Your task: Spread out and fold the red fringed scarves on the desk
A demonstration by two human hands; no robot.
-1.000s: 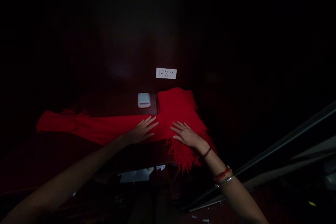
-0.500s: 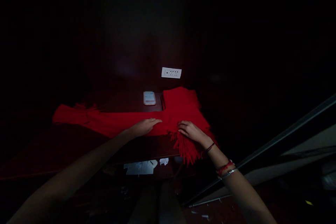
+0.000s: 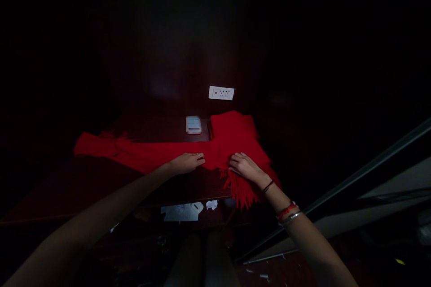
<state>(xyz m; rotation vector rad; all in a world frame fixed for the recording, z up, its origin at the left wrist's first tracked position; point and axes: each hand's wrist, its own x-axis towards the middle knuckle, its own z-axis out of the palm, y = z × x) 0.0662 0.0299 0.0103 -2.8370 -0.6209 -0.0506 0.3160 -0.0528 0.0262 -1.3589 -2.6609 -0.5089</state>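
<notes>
A red fringed scarf (image 3: 168, 152) lies on a dark wooden table, its long narrow strip stretching to the left. On the right it widens into a folded part (image 3: 232, 125) with loose tassels (image 3: 243, 188) over the front edge. My left hand (image 3: 188, 162) has its fingers curled together on the strip's near edge, pinching the cloth; the thumb is mostly hidden. Resting where the tassels begin, my right hand (image 3: 245, 167) has bent fingers closed on the scarf, with the fingertips partly hidden.
Behind the strip lies a phone (image 3: 193, 125) with its screen lit. A white socket panel (image 3: 221, 93) is on the back wall. Below the tabletop are pale papers (image 3: 182, 212) and a crumpled white scrap (image 3: 212, 205). A long metal-edged panel (image 3: 367, 168) slants along the right. The surroundings are very dark.
My left hand has gone from outstretched fingers on the strip to curled ones at its near edge, shifting slightly. The right hand stays nearly in place. The strip's near edge has moved slightly.
</notes>
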